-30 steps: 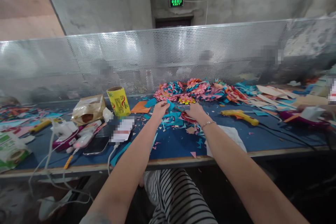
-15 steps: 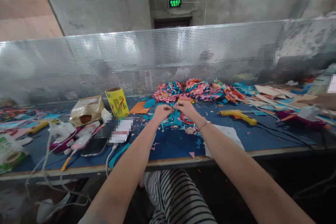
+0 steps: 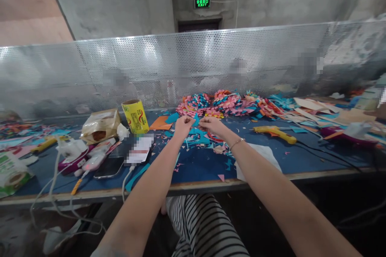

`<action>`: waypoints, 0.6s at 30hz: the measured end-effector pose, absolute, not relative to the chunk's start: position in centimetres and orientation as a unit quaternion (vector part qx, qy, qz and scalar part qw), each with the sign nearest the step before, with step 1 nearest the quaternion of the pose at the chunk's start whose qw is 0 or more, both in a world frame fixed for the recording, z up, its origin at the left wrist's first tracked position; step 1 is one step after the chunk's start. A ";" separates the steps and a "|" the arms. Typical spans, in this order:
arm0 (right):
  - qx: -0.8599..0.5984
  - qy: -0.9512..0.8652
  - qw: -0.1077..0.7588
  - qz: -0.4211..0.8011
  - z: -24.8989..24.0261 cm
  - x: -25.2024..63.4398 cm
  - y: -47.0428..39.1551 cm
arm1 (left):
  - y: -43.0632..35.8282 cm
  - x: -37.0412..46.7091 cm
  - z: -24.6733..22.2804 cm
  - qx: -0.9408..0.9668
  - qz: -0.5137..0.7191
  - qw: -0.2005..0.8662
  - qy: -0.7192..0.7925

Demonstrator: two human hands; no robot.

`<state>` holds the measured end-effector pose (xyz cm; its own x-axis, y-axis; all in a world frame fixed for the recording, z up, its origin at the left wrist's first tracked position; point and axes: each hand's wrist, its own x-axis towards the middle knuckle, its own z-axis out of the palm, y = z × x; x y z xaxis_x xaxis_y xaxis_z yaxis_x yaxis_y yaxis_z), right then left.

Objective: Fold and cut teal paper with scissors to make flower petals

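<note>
Between my two hands, above the middle of the table, is a small blue foam-like piece (image 3: 196, 120). My left hand (image 3: 185, 123) pinches it from the left with fingertips together. From the other side my right hand (image 3: 212, 125) has its fingers pressed together at the piece's right edge. Beneath the hands lie blue cut pieces (image 3: 197, 139) and small pink scraps. Just beyond them sits a heap of pink, blue and orange flower-like bundles (image 3: 193, 105).
A yellow glue gun (image 3: 276, 133) with a black cord lies to the right, beside a white sheet (image 3: 261, 156). Leftward are a yellow carton (image 3: 135, 117), a paper bag (image 3: 101, 125), a phone (image 3: 109, 167) and white cables. A perforated metal screen (image 3: 157, 68) stands behind.
My hands have moved slightly apart, and the blue piece between them now shows more clearly, standing up to a point. The table things are where they were.
</note>
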<state>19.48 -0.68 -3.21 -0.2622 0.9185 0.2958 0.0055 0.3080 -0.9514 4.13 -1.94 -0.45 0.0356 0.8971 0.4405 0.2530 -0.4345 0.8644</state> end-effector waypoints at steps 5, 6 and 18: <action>-0.361 -0.652 0.497 0.445 -3.0 19.5 -1.0 | -1.6 4.1 -0.8 0.683 0.530 0.227 0.449; -0.365 -0.659 0.493 0.436 -2.9 19.4 -1.2 | -1.5 4.0 -1.0 0.686 0.531 0.200 0.455; -0.395 -0.708 0.471 0.347 -2.6 19.6 -1.5 | -1.9 4.9 -1.1 0.686 0.467 0.329 0.451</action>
<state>19.58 -1.50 -2.61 -0.2438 0.8867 0.3930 0.2316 0.4467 -0.8642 4.93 -1.87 -1.15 0.1577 0.9260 0.3431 0.3117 -0.3764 0.8724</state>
